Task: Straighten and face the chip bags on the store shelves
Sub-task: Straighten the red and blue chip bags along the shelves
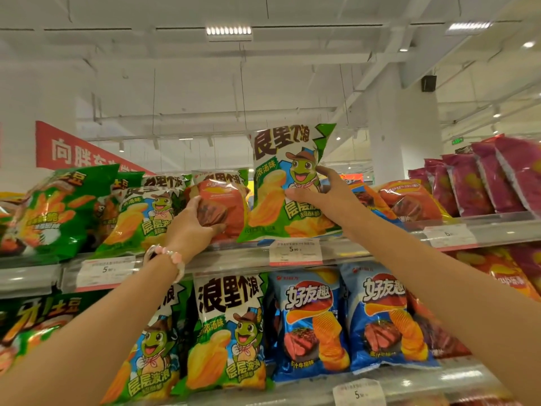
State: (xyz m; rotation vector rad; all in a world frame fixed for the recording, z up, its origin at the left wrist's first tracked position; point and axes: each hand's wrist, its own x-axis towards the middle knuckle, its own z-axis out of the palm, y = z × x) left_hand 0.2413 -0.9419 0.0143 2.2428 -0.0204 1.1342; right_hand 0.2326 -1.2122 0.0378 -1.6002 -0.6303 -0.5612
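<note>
Head view shows the right hand (pixel 317 191) as one grip, thumb and fingers pinching the right edge of a green-and-white chip bag (pixel 285 183) that stands upright at the front lip of the top shelf (pixel 366 247), its top rising into open air above its neighbours. The left hand (pixel 194 222), the other grip, curls its fingers round an orange-red chip bag (pixel 227 200) just left of it, wedged among leaning green bags (pixel 140 212). Right of the raised bag lie orange bags (pixel 409 199), then purple bags (pixel 483 180); blue bags (pixel 310 323) fill the shelf below.
</note>
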